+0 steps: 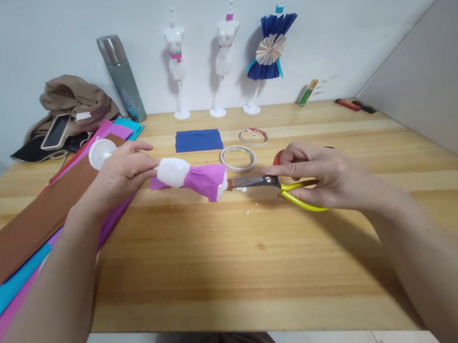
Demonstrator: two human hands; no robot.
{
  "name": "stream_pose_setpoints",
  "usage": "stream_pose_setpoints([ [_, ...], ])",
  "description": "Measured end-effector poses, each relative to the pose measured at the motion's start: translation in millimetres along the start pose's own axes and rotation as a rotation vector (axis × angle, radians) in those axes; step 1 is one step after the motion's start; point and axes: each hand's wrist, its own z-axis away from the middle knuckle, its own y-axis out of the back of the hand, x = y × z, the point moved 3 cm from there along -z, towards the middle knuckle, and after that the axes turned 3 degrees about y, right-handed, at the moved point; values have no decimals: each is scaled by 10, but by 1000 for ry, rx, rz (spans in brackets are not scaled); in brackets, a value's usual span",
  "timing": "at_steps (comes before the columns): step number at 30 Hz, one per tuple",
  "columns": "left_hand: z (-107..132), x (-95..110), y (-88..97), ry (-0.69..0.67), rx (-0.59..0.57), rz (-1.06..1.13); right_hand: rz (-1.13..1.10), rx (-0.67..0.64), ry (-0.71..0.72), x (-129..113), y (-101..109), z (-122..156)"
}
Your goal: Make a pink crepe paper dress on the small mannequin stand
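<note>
My left hand [124, 169] is closed round the stand of a small white mannequin [173, 172], which I hold sideways above the table. Its round white base [102, 153] sticks out at the left of the hand. Purple crepe paper [207, 181] is gathered about the mannequin's upper body. In my right hand [322, 173] are scissors [272, 179] with yellow and red-orange handles. The blade tips point left and reach the mannequin's neck end; whether they touch it I cannot tell. A piece of purple paper also shows under the mannequin, near my left fingers.
Along the wall stand two mostly bare mannequins [179, 74] and one in a dark blue paper dress [264, 68]. Tape rolls [239, 168] and folded blue paper [197, 140] lie mid-table. Coloured paper sheets [41, 213], a phone [56, 132], a bag and a flask [124, 83] are left.
</note>
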Motion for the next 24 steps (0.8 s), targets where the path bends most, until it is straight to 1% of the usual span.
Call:
stream_pose_setpoints([
  [7, 12, -60, -32, -33, 8, 57, -39, -17, 17, -36, 0, -13],
  [13, -14, -122, -67, -13, -9, 91, -24, -27, 42, -89, 12, -28],
  [19, -28, -111, -66, -75, -41, 130, -18, -19, 59, -71, -1, -14],
  [24, 4, -102, -58, -15, -44, 150, 1, -32, 94, -88, 9, -25],
])
